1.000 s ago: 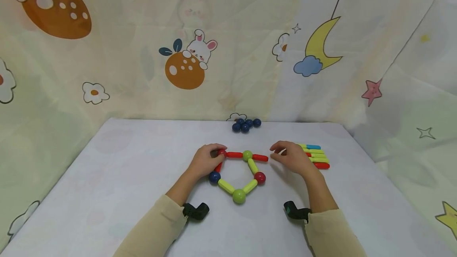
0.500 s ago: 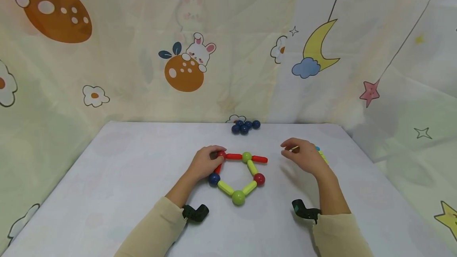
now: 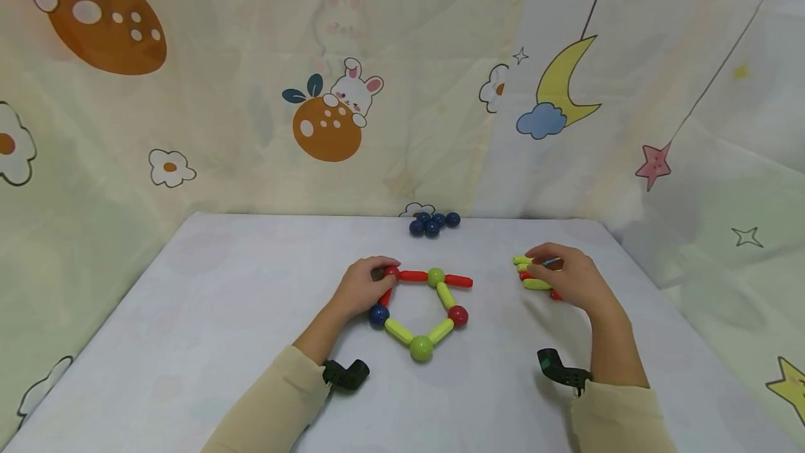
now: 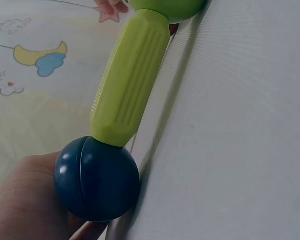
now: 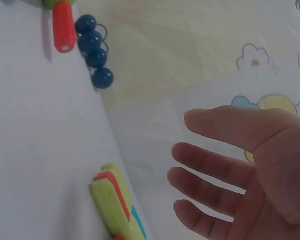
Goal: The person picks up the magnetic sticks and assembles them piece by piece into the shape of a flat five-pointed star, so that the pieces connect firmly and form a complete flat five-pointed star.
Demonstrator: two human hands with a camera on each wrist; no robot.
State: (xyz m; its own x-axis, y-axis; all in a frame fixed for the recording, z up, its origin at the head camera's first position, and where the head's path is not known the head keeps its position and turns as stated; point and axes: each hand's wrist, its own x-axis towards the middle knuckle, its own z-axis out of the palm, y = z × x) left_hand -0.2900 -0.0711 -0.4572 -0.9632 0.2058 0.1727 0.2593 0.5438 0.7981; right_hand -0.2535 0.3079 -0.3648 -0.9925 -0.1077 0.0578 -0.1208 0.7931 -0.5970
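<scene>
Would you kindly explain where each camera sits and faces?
Head: on the head, facing forward and down at the ball-and-rod ring; left hand, right hand, sleeves show.
Left wrist: on that wrist, facing a blue ball; left hand partly shows, plus fingertips at top.
Right wrist: on that wrist, facing loose rods and backdrop; right hand shows.
Shared: head and right wrist both show far blue balls.

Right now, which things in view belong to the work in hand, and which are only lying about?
Apparently in the work:
Ring of coloured rods and balls, held by the left hand
Loose yellow-green, red and blue rods near the right hand

Apparently only lying about:
Shiny dark-blue balls at the back, untouched, perhaps spares
Printed cloth backdrop
</scene>
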